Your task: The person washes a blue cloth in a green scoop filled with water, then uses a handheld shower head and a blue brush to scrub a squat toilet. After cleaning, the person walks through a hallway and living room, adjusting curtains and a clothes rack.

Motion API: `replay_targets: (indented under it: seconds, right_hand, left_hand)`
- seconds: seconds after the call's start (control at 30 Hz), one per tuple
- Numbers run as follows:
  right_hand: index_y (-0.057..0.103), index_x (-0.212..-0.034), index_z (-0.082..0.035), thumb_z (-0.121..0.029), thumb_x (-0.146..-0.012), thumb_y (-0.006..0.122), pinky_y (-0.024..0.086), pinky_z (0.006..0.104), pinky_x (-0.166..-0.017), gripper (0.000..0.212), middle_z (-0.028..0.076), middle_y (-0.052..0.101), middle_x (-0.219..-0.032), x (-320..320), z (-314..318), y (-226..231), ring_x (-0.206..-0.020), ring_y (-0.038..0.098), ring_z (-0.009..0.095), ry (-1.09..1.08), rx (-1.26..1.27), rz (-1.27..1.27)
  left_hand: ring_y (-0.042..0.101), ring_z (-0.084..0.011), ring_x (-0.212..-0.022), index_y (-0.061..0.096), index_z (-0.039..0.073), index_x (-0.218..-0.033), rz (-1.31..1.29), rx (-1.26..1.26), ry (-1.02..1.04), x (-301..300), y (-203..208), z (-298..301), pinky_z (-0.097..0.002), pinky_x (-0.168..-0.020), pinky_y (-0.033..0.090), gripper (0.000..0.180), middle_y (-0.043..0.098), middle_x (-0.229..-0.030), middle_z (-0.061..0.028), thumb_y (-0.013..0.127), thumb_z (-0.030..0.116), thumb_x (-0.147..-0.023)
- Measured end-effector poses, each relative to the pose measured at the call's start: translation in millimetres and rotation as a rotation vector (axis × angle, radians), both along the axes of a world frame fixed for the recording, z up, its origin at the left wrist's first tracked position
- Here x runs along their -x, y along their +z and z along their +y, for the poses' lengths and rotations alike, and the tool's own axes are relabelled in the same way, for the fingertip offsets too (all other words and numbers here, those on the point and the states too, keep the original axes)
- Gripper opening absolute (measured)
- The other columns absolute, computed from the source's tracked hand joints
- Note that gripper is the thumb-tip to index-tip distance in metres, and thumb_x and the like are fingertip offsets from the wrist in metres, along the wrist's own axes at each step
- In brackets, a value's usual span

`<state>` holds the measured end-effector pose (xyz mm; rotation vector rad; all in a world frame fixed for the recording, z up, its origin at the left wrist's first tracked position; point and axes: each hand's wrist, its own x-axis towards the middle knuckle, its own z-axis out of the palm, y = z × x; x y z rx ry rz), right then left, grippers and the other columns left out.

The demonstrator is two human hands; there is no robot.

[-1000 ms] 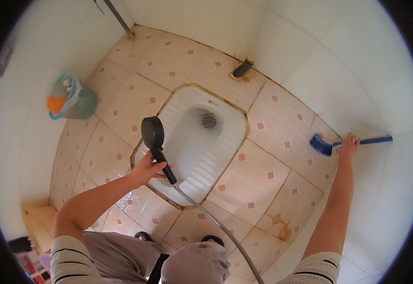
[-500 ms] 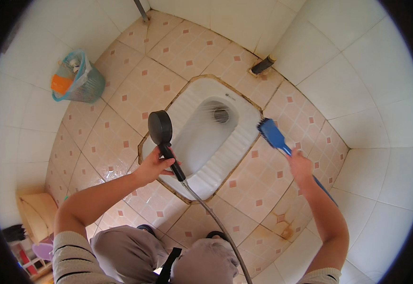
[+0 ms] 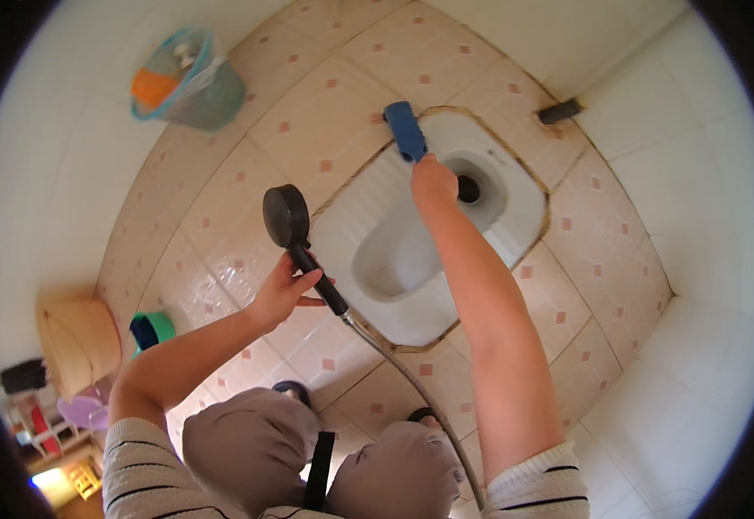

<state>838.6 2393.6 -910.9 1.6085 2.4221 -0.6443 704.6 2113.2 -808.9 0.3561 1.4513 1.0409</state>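
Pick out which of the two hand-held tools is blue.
The brush in the right hand: its visible head is blue, whereas the shower head in the left hand is black.

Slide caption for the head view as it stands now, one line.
Left hand holding a black shower head, right hand gripping a blue brush near a white squat toilet's edge.

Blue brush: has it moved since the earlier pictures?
Yes: against the white squat toilet, the blue brush in the right hand has gone leftward, from the toilet's right to its far left edge.
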Motion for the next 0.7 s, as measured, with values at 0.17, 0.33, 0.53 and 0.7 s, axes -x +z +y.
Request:
replay_targets:
  seconds: [0.17, 0.33, 0.53, 0.7]
  right_hand:
    - [0.053, -0.095, 0.000, -0.025, -0.092, 0.049, 0.049, 0.0478, -0.069, 0.025, 0.019, 0.063, -0.077, -21.6, -125.4, -5.9, -0.073, 0.061, 0.040, 0.285, -0.056, 0.301]
    - [0.054, -0.093, 0.001, -0.025, -0.090, 0.052, 0.050, 0.0482, -0.067, 0.026, 0.022, 0.065, -0.083, -47.3, -230.0, 31.7, -0.077, 0.064, 0.038, 0.329, 0.362, 0.011]
    - [0.053, -0.094, -0.001, -0.028, -0.091, 0.051, 0.048, 0.0477, -0.070, 0.028, 0.023, 0.064, -0.088, 36.7, -200.3, 23.2, -0.086, 0.062, 0.038, 0.063, 0.352, 0.091]
    - [0.052, -0.095, -0.002, -0.031, -0.091, 0.051, 0.047, 0.0506, -0.064, 0.029, 0.020, 0.064, -0.078, -42.0, -249.6, 3.5, -0.074, 0.062, 0.040, 0.303, 0.245, -0.009]
  left_hand:
    - [0.058, -0.0290, -0.107, 0.039, 0.007, -0.114, -0.020, 0.071, 0.187, 25.9, -8.0, -56.1, -0.0469, -0.080, 0.057, 0.024, 0.051, -0.107, -0.0074, 0.051, 0.009, -0.093]
    - [0.058, -0.0290, -0.108, 0.038, 0.010, -0.114, -0.084, 0.013, 0.261, 27.7, -29.6, -100.7, -0.0463, -0.079, 0.057, 0.026, 0.051, -0.106, -0.0063, 0.053, 0.011, -0.093]
    - [0.058, -0.0290, -0.108, 0.036, 0.008, -0.116, -0.131, 0.039, 0.234, 8.9, -49.8, -117.7, -0.0467, -0.080, 0.057, 0.028, 0.049, -0.106, -0.0073, 0.052, 0.007, -0.093]
    - [0.057, -0.0286, -0.108, 0.031, 0.007, -0.124, -0.190, 0.076, 0.178, -4.0, -65.8, -135.7, -0.0469, -0.081, 0.057, 0.040, 0.046, -0.107, -0.0084, 0.054, 0.007, -0.092]
